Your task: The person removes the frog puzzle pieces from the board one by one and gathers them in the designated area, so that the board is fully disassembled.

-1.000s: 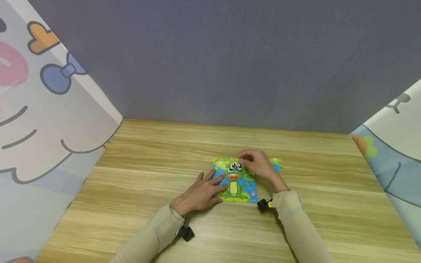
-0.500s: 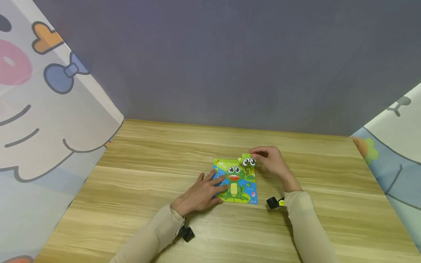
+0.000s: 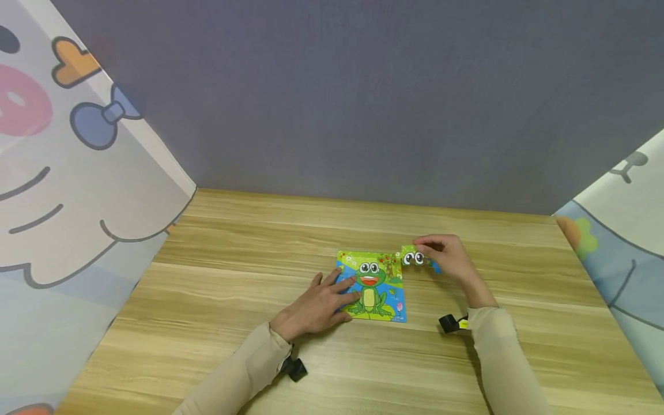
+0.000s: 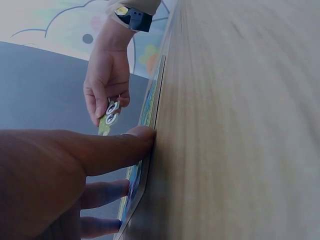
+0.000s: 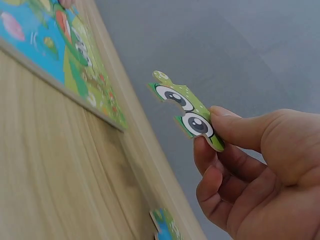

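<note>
A frog picture puzzle board (image 3: pixel 395 300) lies flat on the table; its printed frog has eyes and a red mouth. My left hand (image 3: pixel 316 305) rests on its left side with fingers spread, and the thumb (image 4: pixel 142 134) touches its edge in the left wrist view. Off the board's upper right corner, my right hand (image 3: pixel 450 259) pinches a puzzle piece (image 5: pixel 196 114) between thumb and fingers. That piece is green with two big cartoon eyes, raised and tilted above the table. Below the right hand lies another puzzle piece (image 5: pixel 167 224), blue and green, partly cut off by the frame.
The wooden table (image 3: pixel 233 230) runs back to a grey panel (image 3: pixel 363 115). Cartoon-printed walls (image 3: pixel 129 190) stand at the left and right sides. Each wrist carries a small black camera (image 3: pixel 450 323).
My right hand has lifted the eye piece off the board's upper area and carried it to the right, over the other piece. My left hand stays in place on the board.
</note>
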The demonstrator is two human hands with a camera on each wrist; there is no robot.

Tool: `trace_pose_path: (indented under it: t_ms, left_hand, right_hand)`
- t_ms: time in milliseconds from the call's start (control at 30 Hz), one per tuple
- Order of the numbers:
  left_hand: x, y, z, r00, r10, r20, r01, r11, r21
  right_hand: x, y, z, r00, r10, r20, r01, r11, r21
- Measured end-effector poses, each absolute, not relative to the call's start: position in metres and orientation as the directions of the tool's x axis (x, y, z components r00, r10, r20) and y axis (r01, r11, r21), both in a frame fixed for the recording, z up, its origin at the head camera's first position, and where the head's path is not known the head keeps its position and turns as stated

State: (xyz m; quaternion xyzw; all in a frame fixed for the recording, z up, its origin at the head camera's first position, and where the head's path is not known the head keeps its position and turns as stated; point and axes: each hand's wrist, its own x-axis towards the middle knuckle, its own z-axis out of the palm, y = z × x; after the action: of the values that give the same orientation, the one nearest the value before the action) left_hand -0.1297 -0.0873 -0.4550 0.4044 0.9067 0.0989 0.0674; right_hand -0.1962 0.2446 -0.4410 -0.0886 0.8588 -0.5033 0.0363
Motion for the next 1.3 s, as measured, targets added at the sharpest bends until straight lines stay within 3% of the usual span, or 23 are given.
trace_pose_path:
  t_ms: [533, 1300]
  left_hand:
    - [-0.13, -0.088, -0.456, -0.665, 0.746, -0.043, 0.717, 0.654, 0.24]
    - [-0.13, -0.087, -0.454, -0.659, 0.751, -0.041, 0.726, 0.65, 0.227]
  right_hand:
    - [-0.191, 0.281, -0.442, -0.989, -0.132, 0.065, -0.119, 0.463, -0.878]
    - [-0.178, 0.337, -0.452, -0.998, -0.064, 0.023, -0.054, 0.527, -0.848]
